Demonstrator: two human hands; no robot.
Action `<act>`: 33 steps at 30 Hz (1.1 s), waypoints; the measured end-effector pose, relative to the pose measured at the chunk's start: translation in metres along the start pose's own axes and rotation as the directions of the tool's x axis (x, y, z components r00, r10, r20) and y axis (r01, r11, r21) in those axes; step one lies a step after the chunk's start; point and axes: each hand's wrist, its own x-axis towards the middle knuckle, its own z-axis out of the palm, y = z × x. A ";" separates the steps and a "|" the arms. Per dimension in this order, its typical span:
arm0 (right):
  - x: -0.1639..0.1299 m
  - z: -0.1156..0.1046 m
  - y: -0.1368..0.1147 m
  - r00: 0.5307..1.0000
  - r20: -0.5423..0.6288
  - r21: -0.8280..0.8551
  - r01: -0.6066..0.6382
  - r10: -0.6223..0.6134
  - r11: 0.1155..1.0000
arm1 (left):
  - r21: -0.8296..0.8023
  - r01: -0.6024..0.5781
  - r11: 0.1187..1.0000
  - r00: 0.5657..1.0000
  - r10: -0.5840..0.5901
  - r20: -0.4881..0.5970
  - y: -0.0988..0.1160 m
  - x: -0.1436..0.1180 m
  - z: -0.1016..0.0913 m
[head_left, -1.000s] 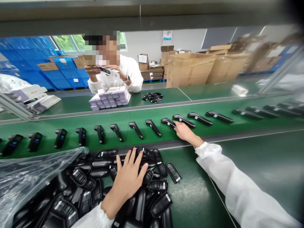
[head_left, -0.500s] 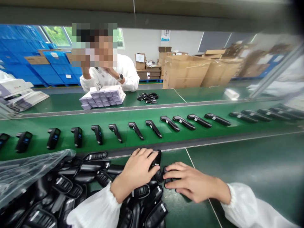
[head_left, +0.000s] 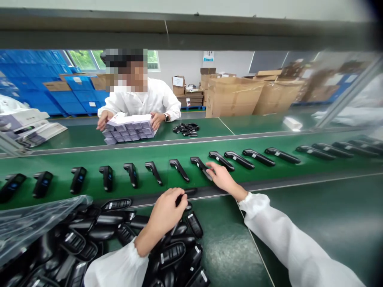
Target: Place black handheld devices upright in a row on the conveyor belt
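My right hand (head_left: 222,177) reaches over the green conveyor belt (head_left: 167,152), its fingers closed at the lower end of a black angled handheld device (head_left: 198,164). Nearer to me, my left hand (head_left: 168,208) is bent over the edge of a pile of black plastic casings (head_left: 109,218). Its thumb and fingers are closed round a black casing (head_left: 190,191), partly hidden by the hand. Just below those fingers lies a loose ribbed casing (head_left: 194,224). Similar angled devices form a row along the belt; those at the left show small displays (head_left: 78,179).
Clear plastic film (head_left: 44,223) covers part of the pile. Across the belt, a person in white (head_left: 149,97) has both hands at stacked pale boxes (head_left: 130,129), beside a small heap of black parts (head_left: 186,128). Large cartons (head_left: 231,95) stand behind. A metal post (head_left: 350,89) slants at right.
My right hand has moved from the casings up to a device on the belt. My left hand has shifted slightly left. The person opposite has lowered both hands to the boxes.
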 end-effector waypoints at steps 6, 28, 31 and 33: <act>0.006 0.023 -0.003 0.998 0.064 -0.411 0.040 -0.015 0.911 | -0.460 0.198 0.866 0.980 -0.189 0.066 -0.023 0.010 -0.015; -0.013 -0.029 -0.064 0.894 0.337 0.386 0.155 -0.295 0.909 | -0.320 0.062 0.945 0.997 -0.072 -0.020 -0.011 0.008 0.000; -0.007 -0.020 -0.043 0.975 0.203 0.277 0.035 -0.094 0.960 | 0.161 0.073 0.984 0.997 -0.068 -0.036 -0.009 0.003 -0.007; -0.003 -0.009 -0.021 0.997 0.080 0.107 -0.008 -0.001 0.994 | 0.384 0.068 0.921 0.993 -0.101 0.067 -0.011 0.000 -0.009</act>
